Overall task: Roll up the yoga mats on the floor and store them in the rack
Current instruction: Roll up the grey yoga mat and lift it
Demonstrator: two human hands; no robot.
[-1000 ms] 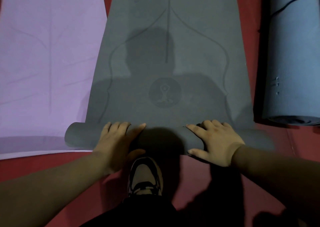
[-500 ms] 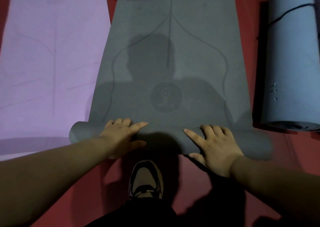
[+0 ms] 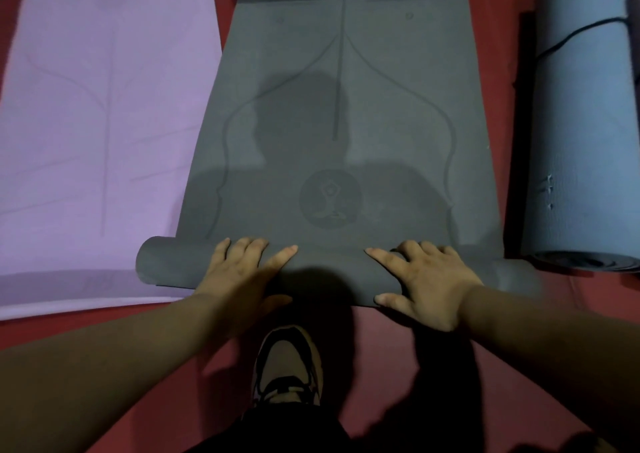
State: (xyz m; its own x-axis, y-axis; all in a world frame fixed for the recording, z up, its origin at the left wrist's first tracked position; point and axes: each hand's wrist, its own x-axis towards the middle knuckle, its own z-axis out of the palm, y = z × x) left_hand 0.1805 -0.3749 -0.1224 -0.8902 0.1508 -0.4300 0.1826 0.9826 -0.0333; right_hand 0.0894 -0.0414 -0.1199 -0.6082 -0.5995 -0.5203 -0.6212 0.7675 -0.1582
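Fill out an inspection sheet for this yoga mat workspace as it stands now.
Surface: red floor, dimly lit.
Job's things: grey mat partly rolled at the near end, far end curled; purple mat flat; blue mat rolled.
Clutter: nothing seen.
Grippers: left hand and right hand flat on the grey roll, fingers spread.
Cables: dark cord across the blue mat.
Surroundings: one shoe; rack not visible.
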